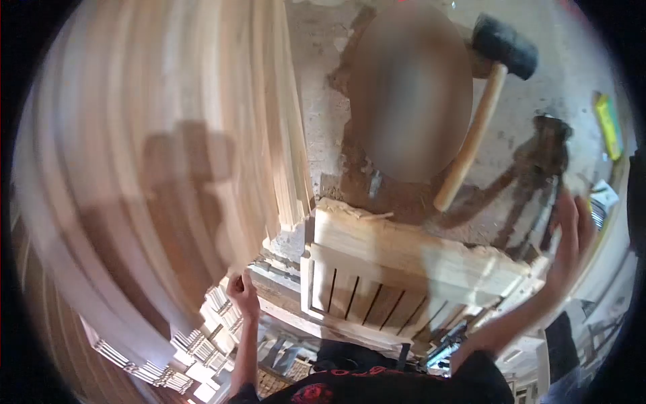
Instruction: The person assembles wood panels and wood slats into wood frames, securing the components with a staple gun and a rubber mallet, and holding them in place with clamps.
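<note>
My left hand (243, 296) is closed with its fingers curled, at the lower edge of a wide bank of pale wooden boards (134, 81). What lies in its fingers, if anything, I cannot make out. My right hand (576, 219) is at the far right, fingers stretched out, beside a dark, blurred tool-like shape (552, 138). To its left lies a rubber mallet (474, 138) with a black head and wooden handle. Between my hands, in front of my body, stands a slatted wooden piece (373, 296) with a rough-edged wooden block (404, 252) along its far side.
A yellow-green object (607, 124) lies at the right edge. Stacks of short wooden pieces (202, 347) sit low on the left. Wood scraps and dark patches mark the grey floor (316, 87). A blurred oval hides part of the upper middle.
</note>
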A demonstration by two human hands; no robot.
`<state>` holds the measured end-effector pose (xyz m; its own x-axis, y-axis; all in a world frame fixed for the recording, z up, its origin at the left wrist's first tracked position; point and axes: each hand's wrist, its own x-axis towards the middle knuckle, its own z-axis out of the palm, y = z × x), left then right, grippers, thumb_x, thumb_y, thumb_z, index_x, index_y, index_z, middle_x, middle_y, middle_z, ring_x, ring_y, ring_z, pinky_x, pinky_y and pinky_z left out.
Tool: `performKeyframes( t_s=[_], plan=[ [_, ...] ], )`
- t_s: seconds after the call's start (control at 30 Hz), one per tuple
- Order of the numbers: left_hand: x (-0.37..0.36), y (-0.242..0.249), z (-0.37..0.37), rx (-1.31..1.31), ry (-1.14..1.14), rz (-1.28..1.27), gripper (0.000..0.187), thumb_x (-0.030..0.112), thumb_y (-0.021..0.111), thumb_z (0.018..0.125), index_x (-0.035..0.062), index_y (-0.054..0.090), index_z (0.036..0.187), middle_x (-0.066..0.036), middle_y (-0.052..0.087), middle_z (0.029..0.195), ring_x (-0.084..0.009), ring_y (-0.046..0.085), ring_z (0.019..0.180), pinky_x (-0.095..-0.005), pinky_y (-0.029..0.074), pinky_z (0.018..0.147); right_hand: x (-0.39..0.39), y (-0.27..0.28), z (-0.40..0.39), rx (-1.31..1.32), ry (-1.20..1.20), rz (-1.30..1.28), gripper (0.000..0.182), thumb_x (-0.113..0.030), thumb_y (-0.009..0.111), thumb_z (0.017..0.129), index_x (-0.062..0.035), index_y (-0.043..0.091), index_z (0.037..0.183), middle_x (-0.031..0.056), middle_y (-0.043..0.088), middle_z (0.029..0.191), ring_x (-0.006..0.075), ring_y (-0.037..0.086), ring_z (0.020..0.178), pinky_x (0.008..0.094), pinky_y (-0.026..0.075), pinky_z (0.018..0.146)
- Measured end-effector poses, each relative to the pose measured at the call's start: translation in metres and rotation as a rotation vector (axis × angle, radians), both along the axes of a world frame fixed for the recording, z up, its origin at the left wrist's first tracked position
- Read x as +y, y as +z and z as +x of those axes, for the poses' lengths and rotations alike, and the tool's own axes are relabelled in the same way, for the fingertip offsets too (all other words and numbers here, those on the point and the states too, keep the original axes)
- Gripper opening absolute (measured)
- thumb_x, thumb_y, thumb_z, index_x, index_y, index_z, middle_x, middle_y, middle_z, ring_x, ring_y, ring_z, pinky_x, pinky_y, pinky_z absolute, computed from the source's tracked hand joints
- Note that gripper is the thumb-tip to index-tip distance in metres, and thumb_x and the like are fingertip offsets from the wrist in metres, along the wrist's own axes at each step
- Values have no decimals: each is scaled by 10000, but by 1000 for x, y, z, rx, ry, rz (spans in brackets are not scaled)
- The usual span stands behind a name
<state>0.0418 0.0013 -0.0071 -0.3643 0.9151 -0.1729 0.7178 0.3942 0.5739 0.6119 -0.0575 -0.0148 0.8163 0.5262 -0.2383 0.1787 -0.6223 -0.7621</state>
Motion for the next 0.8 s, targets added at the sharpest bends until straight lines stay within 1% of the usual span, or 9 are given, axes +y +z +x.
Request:
performKeyframes(
  t_s=[0.13,0.2,0.27,0.33,0.43,0.53,0.6,0.67,0.8],
  plan=[
    [1,7,4,-2,-200,43,160,104,564,936,24,612,805,71,401,600,-8,344,536,-200,262,477,147,-5,7,126,161,516,344,-353,615,885,-15,672,908,8,577,719,100,532,742,251,419,690],
    [0,8,3,85,-306,79,160,96,548,941,20,606,813,69,401,619,-12,342,558,-205,264,490,225,-51,11,-26,322,312,376,-420,616,866,-58,685,941,123,674,803,212,631,761,350,492,719],
    [-1,1,-1,-11,-347,124,148,108,558,939,12,612,839,68,412,631,-17,343,558,-211,273,490,285,-69,3,-159,478,132,404,-452,599,878,-52,655,860,90,626,766,200,591,669,365,477,666],
    [-3,1,-13,24,-279,-38,130,115,573,935,16,609,858,67,436,648,-14,363,568,-212,280,494,321,-92,-4,157,326,67,414,-453,575,885,-52,631,799,96,621,728,193,607,665,364,491,658],
    [0,9,-1,0,-328,-2,132,122,582,931,21,612,852,67,442,641,-11,370,572,-212,279,495,324,-80,-9,780,-126,612,442,-480,568,877,-56,620,762,52,588,685,145,558,648,328,448,582],
    [0,14,3,-21,-311,-38,147,131,591,924,17,618,834,52,433,623,-23,364,557,-216,273,494,299,-51,-5,1081,330,917,552,-558,403,941,-69,610,1091,25,597,782,156,573,729,317,482,738],
    [0,5,-7,112,-409,-5,140,112,586,917,5,620,833,20,424,596,-43,371,533,-224,280,483,263,2,-55,819,591,817,503,-500,551,894,-65,594,646,4,526,591,106,488,583,278,366,509],
    [4,16,2,131,-459,-31,129,103,585,912,1,621,844,4,430,587,-50,387,518,-228,289,472,219,52,-112,492,668,218,524,-413,576,915,-51,535,538,-21,477,521,89,433,520,256,306,484],
    [1,11,3,25,-381,-20,172,108,544,941,-12,588,827,38,444,564,-27,353,506,-232,259,452,193,22,-159,270,240,630,448,-276,638,867,-61,494,502,53,384,465,151,477,483,314,372,497]
  ],
)
